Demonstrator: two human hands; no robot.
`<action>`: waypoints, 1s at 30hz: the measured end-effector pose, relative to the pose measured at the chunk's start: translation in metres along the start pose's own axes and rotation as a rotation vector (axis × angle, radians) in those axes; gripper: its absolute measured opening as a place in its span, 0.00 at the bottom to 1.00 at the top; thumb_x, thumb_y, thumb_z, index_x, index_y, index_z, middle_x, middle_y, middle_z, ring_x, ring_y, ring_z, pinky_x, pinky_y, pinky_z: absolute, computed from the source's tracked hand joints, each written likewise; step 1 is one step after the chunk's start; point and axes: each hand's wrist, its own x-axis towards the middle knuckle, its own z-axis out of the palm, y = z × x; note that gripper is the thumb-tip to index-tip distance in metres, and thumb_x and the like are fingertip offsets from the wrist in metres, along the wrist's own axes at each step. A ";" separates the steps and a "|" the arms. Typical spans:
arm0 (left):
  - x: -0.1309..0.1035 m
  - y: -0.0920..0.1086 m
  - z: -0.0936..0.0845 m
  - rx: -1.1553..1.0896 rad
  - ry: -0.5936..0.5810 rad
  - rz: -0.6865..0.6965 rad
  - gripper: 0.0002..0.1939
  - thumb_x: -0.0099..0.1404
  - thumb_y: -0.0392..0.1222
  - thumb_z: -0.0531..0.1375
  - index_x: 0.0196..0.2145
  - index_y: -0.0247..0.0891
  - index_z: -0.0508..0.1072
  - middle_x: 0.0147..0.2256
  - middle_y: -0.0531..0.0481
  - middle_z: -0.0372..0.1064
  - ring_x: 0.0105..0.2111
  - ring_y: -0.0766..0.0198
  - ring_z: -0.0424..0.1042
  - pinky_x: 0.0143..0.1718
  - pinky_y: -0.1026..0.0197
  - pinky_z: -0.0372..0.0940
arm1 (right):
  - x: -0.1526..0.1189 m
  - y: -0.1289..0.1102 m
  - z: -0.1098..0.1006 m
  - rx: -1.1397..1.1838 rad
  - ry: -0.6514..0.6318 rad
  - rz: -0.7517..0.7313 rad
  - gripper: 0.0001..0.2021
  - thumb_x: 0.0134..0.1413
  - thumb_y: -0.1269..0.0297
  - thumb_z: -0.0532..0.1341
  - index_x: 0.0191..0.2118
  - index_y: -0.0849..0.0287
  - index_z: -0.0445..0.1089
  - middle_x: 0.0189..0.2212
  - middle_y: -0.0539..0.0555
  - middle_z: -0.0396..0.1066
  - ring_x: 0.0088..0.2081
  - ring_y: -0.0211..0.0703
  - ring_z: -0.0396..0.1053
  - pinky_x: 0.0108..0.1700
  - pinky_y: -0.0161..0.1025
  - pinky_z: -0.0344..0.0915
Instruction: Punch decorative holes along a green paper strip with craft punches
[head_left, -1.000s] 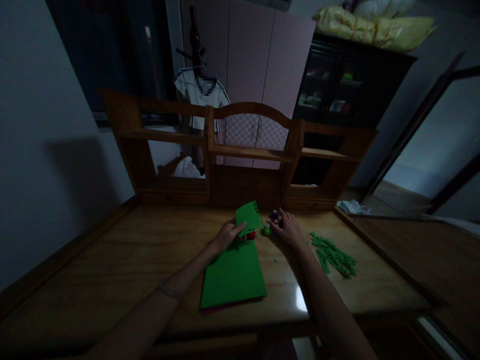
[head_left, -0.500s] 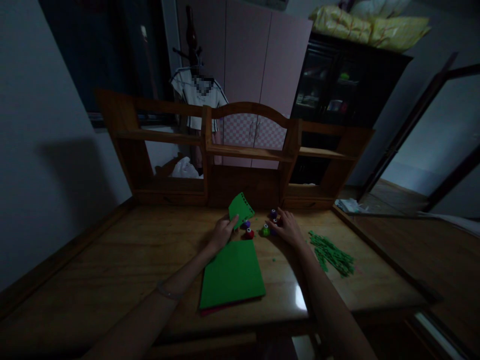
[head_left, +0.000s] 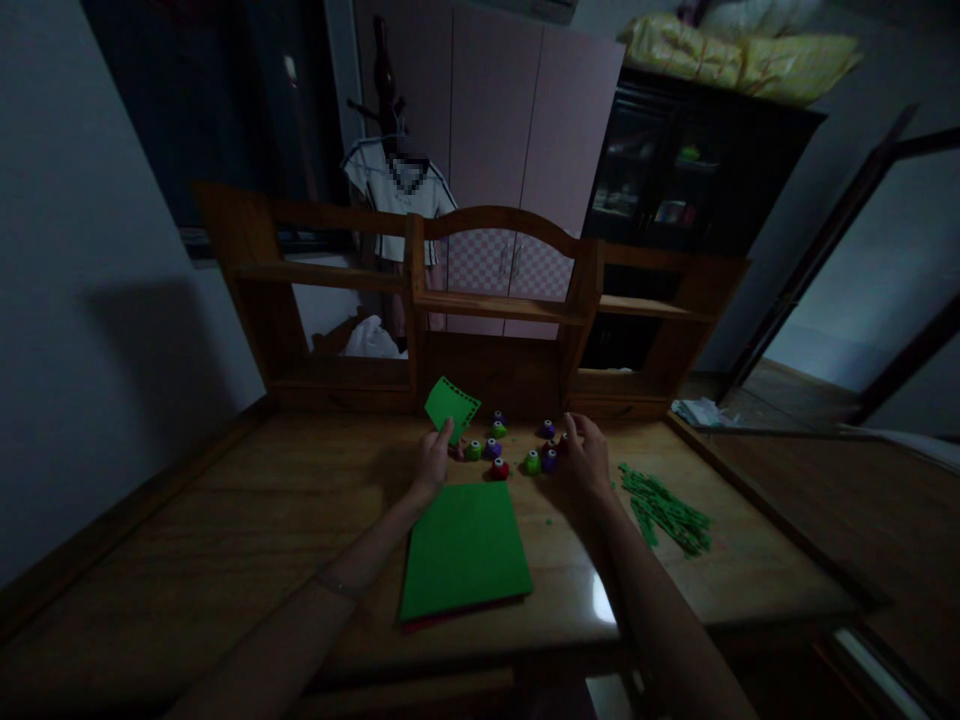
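Observation:
My left hand pinches a green sheet of paper between thumb and fingers, holding it up off the table; a row of punched holes runs along its top and right edges. Below lies a stack of green paper with a reddish sheet under it. Between my hands stand several small craft punches with white tops, among them a red punch, a green punch and a purple punch. My right hand hovers beside the right-hand group, fingers curved and apart, near a dark red punch.
A pile of thin green paper strips lies to the right on the wooden table. Wooden shelving closes off the table's back. Small green scraps are scattered near the punches. A wall stands at the left.
My left hand has drawn the green sheet to the left and slightly up, uncovering more punches behind it. My right hand has moved a little right, off the punches.

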 end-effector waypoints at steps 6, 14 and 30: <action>0.004 -0.004 -0.001 -0.051 0.027 -0.031 0.30 0.59 0.65 0.49 0.18 0.35 0.67 0.18 0.48 0.66 0.21 0.63 0.67 0.30 0.61 0.61 | 0.000 0.002 0.003 0.060 0.004 0.007 0.23 0.61 0.50 0.43 0.43 0.59 0.68 0.40 0.60 0.72 0.43 0.48 0.67 0.45 0.43 0.61; 0.004 -0.007 -0.001 -0.025 0.029 -0.017 0.31 0.59 0.66 0.49 0.19 0.35 0.68 0.17 0.48 0.67 0.20 0.63 0.67 0.29 0.61 0.61 | 0.001 0.004 0.007 0.011 0.018 -0.009 0.22 0.62 0.50 0.43 0.42 0.59 0.68 0.39 0.59 0.71 0.42 0.49 0.66 0.44 0.42 0.59; 0.007 -0.013 -0.001 0.031 0.040 -0.022 0.32 0.57 0.68 0.49 0.21 0.34 0.69 0.18 0.48 0.67 0.21 0.61 0.68 0.28 0.61 0.61 | 0.004 0.012 -0.004 -0.276 0.184 0.324 0.25 0.62 0.50 0.40 0.39 0.62 0.68 0.34 0.63 0.70 0.35 0.49 0.66 0.33 0.39 0.54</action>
